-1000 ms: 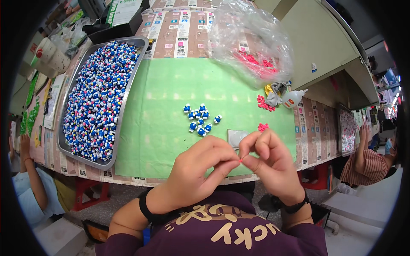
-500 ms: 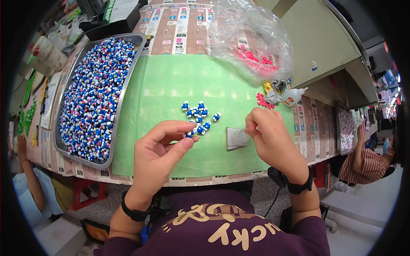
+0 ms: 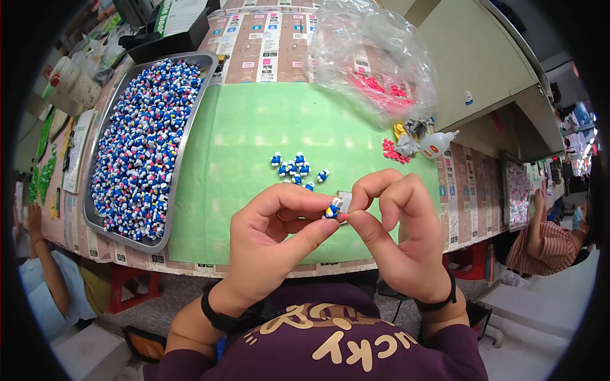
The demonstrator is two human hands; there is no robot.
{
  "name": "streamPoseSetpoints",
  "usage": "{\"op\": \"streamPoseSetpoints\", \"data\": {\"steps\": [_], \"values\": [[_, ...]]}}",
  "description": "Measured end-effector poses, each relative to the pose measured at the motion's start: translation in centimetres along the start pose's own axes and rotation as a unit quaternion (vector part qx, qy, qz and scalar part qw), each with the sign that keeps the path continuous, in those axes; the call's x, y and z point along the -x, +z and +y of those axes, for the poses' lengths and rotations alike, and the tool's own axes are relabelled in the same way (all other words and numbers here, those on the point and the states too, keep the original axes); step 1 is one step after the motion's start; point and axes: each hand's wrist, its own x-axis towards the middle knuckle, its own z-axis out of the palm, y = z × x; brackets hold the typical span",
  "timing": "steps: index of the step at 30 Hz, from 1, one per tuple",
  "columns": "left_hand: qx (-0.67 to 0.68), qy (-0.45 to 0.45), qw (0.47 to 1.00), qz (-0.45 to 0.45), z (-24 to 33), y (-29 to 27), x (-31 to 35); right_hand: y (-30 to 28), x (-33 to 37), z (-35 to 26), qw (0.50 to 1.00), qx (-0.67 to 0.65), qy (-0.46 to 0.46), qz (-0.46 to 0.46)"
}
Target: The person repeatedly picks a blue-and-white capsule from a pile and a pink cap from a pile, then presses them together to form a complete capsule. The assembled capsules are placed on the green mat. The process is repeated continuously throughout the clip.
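My left hand (image 3: 270, 238) pinches a small blue-and-white figurine (image 3: 332, 208) with a yellow spot between thumb and fingertips. My right hand (image 3: 406, 238) holds a tiny pink piece (image 3: 344, 217) between thumb and index finger, close against the figurine; whether they touch I cannot tell. Behind my fingers, a small pale block (image 3: 345, 198) is mostly hidden. Several loose figurines (image 3: 293, 167) lie in a cluster on the green mat (image 3: 248, 127), just beyond my left hand.
On the left stands a metal tray (image 3: 159, 244) heaped with figurines. Pink pieces (image 3: 395, 151) lie beside a white squeeze bottle (image 3: 437, 145) and a crumpled grey wrapper (image 3: 406, 146). Beyond them sits a clear plastic bag (image 3: 375, 57) with more pink pieces. Co-workers sit at both sides.
My left hand has moved right and lifted a figurine from the cluster. My right hand has come left from beside the pale block, bringing a pink piece to the figurine.
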Motion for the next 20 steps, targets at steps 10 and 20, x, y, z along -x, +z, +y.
{"op": "streamPoseSetpoints", "data": {"steps": [10,20], "values": [[-0.176,0.127,0.976,-0.001,-0.3,0.8,0.3,0.8,1.1,0.8,0.997,0.063,-0.027,0.032],[-0.239,0.210,0.948,0.023,1.1,-6.3,1.0,-1.9,0.6,2.7,0.998,0.014,0.001,0.060]]}}
